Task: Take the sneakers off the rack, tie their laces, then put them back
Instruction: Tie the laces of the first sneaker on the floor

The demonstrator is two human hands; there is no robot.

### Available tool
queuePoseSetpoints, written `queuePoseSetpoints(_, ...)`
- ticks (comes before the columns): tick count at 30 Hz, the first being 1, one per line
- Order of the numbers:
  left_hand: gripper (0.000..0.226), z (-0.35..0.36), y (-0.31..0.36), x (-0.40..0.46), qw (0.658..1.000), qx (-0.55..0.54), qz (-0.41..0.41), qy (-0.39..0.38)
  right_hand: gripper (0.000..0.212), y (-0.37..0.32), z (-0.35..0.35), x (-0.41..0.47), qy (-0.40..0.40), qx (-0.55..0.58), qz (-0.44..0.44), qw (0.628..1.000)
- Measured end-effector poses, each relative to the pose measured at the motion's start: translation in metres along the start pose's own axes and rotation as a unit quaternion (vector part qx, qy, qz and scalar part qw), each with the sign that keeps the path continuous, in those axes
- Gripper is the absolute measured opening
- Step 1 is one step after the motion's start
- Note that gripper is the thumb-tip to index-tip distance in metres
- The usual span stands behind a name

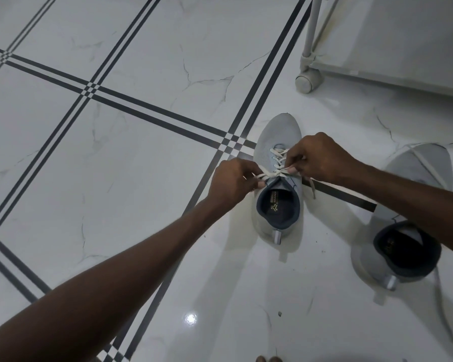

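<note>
Right of frame centre, the grey sneaker (277,178) points toward the top edge. Across its throat the laces (272,173) run sideways, pinched by left hand (233,180) and right hand (319,159), equally near.

Both hands (233,178) (317,158) on sneaker laces (277,163)
</note>
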State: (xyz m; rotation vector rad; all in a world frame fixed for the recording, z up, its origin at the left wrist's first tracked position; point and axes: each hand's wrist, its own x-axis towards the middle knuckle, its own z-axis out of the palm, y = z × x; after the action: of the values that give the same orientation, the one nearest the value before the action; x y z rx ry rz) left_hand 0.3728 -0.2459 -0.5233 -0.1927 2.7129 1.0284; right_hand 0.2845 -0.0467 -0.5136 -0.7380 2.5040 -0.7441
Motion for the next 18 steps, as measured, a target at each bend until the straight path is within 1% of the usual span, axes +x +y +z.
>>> queuePoseSetpoints(2, 0.014, -0.002, 0.002, 0.005, 1.000, 0.017, 0.005, -0.015, 0.006, 0.004, -0.002, 0.000, -0.017, 0.056, 0.024, 0.998)
queuePoseSetpoints(6, 0.012, -0.011, -0.007, 0.013, 0.997, -0.007, -0.016, -0.079, 0.006, 0.017, -0.003, 0.002, -0.053, 0.173, 0.058, 0.982)
queuePoseSetpoints(9, 0.008, -0.015, -0.005, 0.017, 0.996, 0.030, 0.013, -0.083, 0.010, 0.021, -0.006, 0.002, -0.091, 0.230, 0.062, 0.967)
queuePoseSetpoints(11, 0.005, -0.019, 0.000, 0.019, 0.992, 0.059, 0.052, -0.094, 0.010, 0.023, -0.008, 0.003, -0.104, 0.230, 0.056, 0.966)
queuePoseSetpoints(14, 0.016, -0.019, 0.001, 0.013, 0.983, 0.099, 0.112, -0.107, 0.011, 0.024, -0.009, 0.005, -0.112, 0.180, 0.048, 0.976)
queuePoseSetpoints(16, 0.020, -0.015, -0.003, 0.005, 0.979, 0.121, 0.131, -0.099, 0.014, 0.023, -0.005, 0.007, -0.108, 0.138, 0.050, 0.983)
queuePoseSetpoints(18, 0.022, -0.012, -0.007, 0.002, 0.980, 0.117, 0.131, -0.094, 0.014, 0.023, 0.001, 0.007, -0.104, 0.123, 0.065, 0.985)
